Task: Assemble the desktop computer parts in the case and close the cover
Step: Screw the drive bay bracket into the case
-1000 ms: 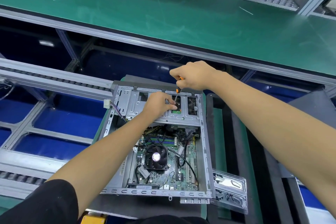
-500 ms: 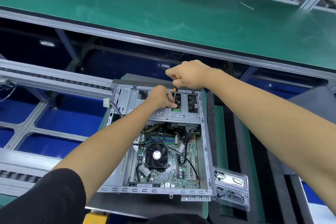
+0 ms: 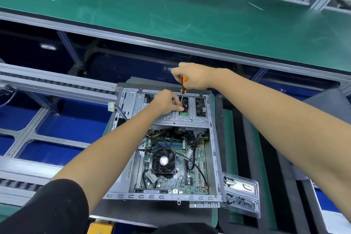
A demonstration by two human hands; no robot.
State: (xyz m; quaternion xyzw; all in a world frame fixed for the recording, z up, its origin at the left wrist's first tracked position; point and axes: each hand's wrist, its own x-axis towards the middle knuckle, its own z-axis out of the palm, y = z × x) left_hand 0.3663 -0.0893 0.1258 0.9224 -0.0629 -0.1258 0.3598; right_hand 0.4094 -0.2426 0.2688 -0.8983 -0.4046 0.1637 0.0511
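Single head-worn camera, wide-angle. Looked forward and steeply down from above open computer case (image 3: 165,142), close, at arm's reach. Both forearms entered from bottom edge. Green counter (image 3: 171,11) ran across top, farther off.

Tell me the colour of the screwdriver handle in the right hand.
Orange with black, on the slim screwdriver gripped by the right hand; head view shows it.

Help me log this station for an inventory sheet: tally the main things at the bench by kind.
Open grey metal computer case: 1
Orange-handled screwdriver: 1
Black round CPU cooler fan: 1
Clear plastic tray of small parts: 1
Bare hands, left hand and right hand: 2
Total: 6
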